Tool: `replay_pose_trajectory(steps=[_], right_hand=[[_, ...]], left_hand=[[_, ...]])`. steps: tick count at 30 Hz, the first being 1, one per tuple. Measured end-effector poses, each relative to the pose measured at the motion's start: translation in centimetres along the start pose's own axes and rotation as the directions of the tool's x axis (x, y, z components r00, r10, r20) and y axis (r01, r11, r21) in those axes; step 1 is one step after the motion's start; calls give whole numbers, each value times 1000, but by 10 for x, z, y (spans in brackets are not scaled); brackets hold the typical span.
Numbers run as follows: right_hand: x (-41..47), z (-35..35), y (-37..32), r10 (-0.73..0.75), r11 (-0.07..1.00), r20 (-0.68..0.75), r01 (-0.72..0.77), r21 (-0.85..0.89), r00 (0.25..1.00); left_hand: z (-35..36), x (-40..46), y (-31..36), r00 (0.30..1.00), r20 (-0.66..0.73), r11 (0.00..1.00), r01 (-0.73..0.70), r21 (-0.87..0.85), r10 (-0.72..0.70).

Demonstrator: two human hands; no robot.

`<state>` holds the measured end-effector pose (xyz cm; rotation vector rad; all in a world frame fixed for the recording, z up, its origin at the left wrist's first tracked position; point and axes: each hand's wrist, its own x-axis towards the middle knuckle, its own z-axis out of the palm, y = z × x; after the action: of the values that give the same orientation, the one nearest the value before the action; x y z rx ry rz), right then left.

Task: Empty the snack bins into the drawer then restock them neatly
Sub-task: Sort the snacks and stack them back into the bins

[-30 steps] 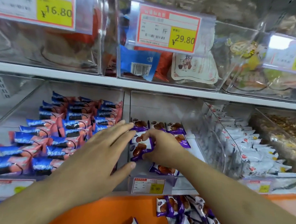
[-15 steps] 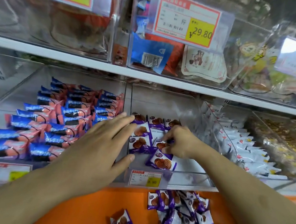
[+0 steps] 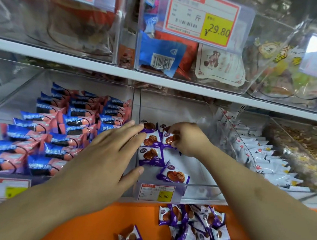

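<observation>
A clear middle bin [image 3: 201,190] on the lower shelf holds several purple-and-white waffle snack packets [image 3: 150,155] laid in rows at its back left. One packet [image 3: 174,174] lies loose and tilted near the bin's front. My right hand [image 3: 188,138] pinches a packet [image 3: 169,139] in the second row. My left hand [image 3: 104,153] stretches flat over the bin's left wall, fingertips touching the rear packets. More of the same packets [image 3: 199,224] lie heaped in the orange drawer [image 3: 94,220] below.
The left bin is filled with blue-and-pink wafer packets [image 3: 59,131]. White packets [image 3: 267,157] fill the bin to the right, and loose snacks [image 3: 305,149] fill the far right one. Upper-shelf bins [image 3: 176,61] carry price tags. A 9.90 tag [image 3: 156,192] hangs on the middle bin's front.
My right hand has moved back from the bin's front to the second row, leaving one packet tilted near the front. My left hand has stayed over the left wall.
</observation>
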<state>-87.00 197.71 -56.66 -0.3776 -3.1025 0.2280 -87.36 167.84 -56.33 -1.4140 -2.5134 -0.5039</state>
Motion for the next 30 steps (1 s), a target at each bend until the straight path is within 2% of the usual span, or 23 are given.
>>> replay_pose_trajectory(steps=[2,7,9,10,11,13,14,16,21,26,30], right_hand=[[7,10,1,-9,1000,37,9,-14,999],[6,11,13,-37,992,10,38,-122,999],[-5,2,16,-39,996,-16,38,-78,999],[-13,-6,15,-35,999,-6,35,0,999],[-23,-15,13,-16,995,57,10,101,998],[-43,-26,4,-7,969,291,-65,240,957],[-50,-26,1,-21,972,380,-70,224,925],[-59,-19,-3,-41,992,451,-19,128,892],[-56,-18,2,-32,999,369,34,2,929],[-44,-12,0,-108,973,118,130,-193,987],[-36,1,-2,-195,956,125,217,-196,973]], left_hand=[[1,0,-1,1000,0,1000,-5,6,5],[1,2,-1,1000,12,1000,-5,21,5],[0,2,0,1000,5,1000,-8,18,7],[-1,1,0,1000,3,1000,-11,17,11],[-1,1,0,1000,2,1000,-13,16,13],[-2,1,0,1000,2,1000,-13,16,13],[-2,1,1,1000,9,1000,-10,14,9],[-3,1,1,1000,23,1000,-2,19,2],[-4,2,1,999,46,1000,-8,20,7],[-4,3,0,998,60,1000,6,23,-7],[-6,4,2,997,73,1000,5,3,-6]])
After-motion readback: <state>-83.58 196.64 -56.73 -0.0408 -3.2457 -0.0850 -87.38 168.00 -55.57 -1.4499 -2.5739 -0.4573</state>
